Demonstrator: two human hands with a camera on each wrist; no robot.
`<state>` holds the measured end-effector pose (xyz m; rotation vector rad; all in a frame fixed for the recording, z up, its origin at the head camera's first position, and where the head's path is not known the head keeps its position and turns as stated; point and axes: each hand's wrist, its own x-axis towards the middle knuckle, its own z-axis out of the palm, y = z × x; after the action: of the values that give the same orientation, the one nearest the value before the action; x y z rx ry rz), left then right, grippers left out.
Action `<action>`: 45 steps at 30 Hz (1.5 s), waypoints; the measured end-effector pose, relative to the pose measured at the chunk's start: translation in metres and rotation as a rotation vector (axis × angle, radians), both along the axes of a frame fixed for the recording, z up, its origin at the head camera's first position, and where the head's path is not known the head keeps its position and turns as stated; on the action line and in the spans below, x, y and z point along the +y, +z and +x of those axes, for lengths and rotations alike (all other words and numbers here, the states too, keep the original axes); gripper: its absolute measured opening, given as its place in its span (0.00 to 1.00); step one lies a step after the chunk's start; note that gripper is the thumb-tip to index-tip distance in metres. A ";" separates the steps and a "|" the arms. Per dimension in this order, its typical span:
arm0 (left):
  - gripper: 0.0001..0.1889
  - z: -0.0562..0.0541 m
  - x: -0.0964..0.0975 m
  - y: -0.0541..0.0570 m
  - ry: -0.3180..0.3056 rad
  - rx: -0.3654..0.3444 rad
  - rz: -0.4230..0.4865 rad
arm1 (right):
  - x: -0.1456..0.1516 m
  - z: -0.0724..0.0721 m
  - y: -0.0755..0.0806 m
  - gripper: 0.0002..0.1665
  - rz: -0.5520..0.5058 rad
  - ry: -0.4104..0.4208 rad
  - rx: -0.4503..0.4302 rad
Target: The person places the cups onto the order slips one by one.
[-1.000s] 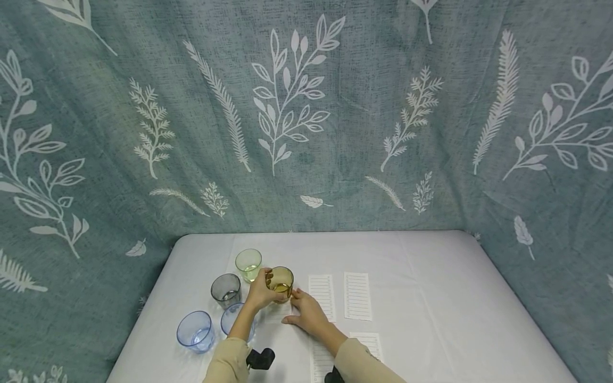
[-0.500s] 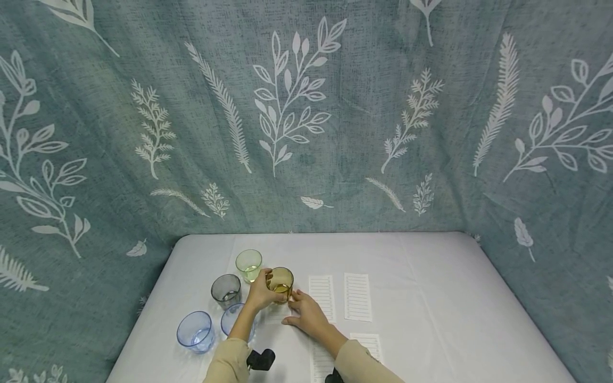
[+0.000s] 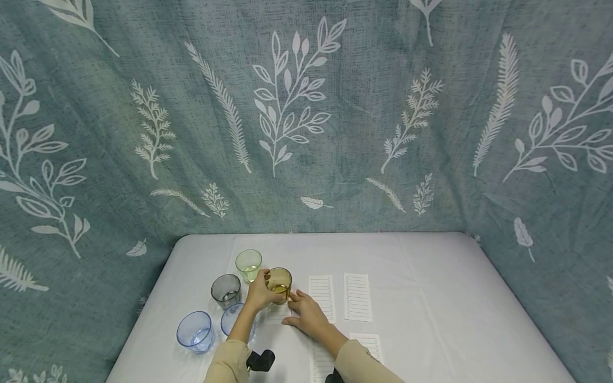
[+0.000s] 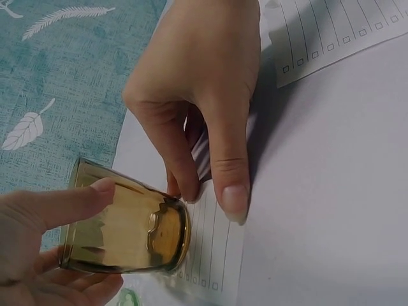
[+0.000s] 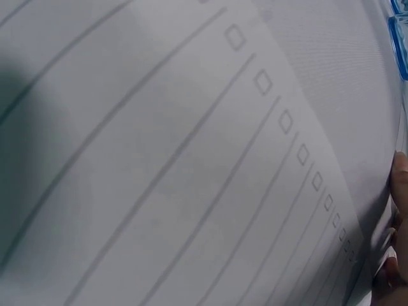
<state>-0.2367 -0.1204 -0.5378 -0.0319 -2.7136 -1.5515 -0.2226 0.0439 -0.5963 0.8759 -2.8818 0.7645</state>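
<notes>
Green leaf-patterned cloth [image 3: 354, 133] backs the white-covered table [image 3: 431, 308], where the transparent amber glass tumbler [image 3: 281, 282], clasped by the left hand [image 3: 260, 293], has just edged slightly leftward beside the loosely spread right hand [image 3: 308, 315] at a white ruled paper sheet [image 4: 220, 252], apparently a fine adjustment.

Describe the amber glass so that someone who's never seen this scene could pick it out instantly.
On the white table, find the person's left hand, reaching in beside the right hand. It holds the amber glass. That yellow-brown tint sets it apart from the green glass, the grey glass and two blue glasses nearby.
</notes>
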 end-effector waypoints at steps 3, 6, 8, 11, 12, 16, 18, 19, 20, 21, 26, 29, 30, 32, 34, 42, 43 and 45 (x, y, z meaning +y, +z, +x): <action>0.43 -0.001 0.001 0.000 0.011 0.000 0.009 | 0.000 0.000 0.000 0.32 -0.002 -0.003 0.000; 0.42 -0.002 0.002 0.002 0.023 0.010 0.020 | 0.000 0.000 -0.001 0.31 -0.012 0.000 0.010; 0.42 -0.003 0.003 0.002 0.030 0.012 0.024 | 0.000 0.001 -0.001 0.31 -0.016 -0.001 0.012; 0.42 -0.004 0.005 0.002 0.037 0.008 0.022 | 0.000 0.001 -0.001 0.31 -0.016 -0.006 -0.001; 0.42 -0.004 0.005 0.002 0.039 0.008 0.019 | 0.000 0.001 -0.001 0.31 -0.013 -0.009 -0.006; 0.42 -0.004 0.005 0.001 0.039 0.006 0.017 | 0.000 0.001 -0.001 0.31 -0.012 -0.008 -0.004; 0.43 -0.004 0.005 0.001 0.040 0.005 0.001 | 0.000 0.001 -0.001 0.31 -0.014 0.000 0.010; 0.43 -0.004 0.005 0.001 0.039 0.004 -0.010 | 0.000 0.001 -0.001 0.30 -0.016 0.003 0.016; 0.44 -0.004 0.004 0.001 0.040 0.006 -0.021 | 0.000 0.000 -0.002 0.30 -0.015 0.006 0.021; 0.45 -0.003 0.004 0.002 0.042 0.008 -0.035 | 0.000 0.000 -0.002 0.30 -0.015 0.009 0.024; 0.49 0.006 0.003 0.009 0.078 0.053 -0.066 | -0.001 0.000 -0.002 0.31 -0.003 0.009 0.012; 0.49 0.017 -0.001 0.016 0.094 0.093 -0.040 | 0.000 -0.001 -0.001 0.33 0.018 0.003 -0.011; 0.48 0.022 -0.003 0.018 0.095 0.108 -0.028 | 0.001 -0.001 0.000 0.34 0.023 0.003 -0.014; 0.47 0.031 -0.008 0.023 0.092 0.147 0.002 | 0.002 -0.002 0.001 0.35 0.026 0.009 -0.013; 0.44 0.041 -0.014 0.027 0.101 0.195 0.042 | 0.004 -0.002 0.003 0.34 0.004 0.010 -0.010; 0.32 0.085 -0.037 0.030 0.330 0.422 -0.043 | 0.021 -0.005 0.011 0.32 -0.195 -0.016 0.097; 0.32 0.089 -0.040 0.028 0.355 0.440 -0.065 | 0.024 -0.006 0.013 0.32 -0.207 -0.023 0.108; 0.31 0.097 -0.044 0.024 0.389 0.456 -0.117 | 0.033 -0.008 0.016 0.32 -0.212 -0.042 0.117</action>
<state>-0.1397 -0.1642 -0.5137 0.1193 -2.2777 -1.1153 -0.2304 0.0766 -0.5803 0.8041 -2.6489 0.9579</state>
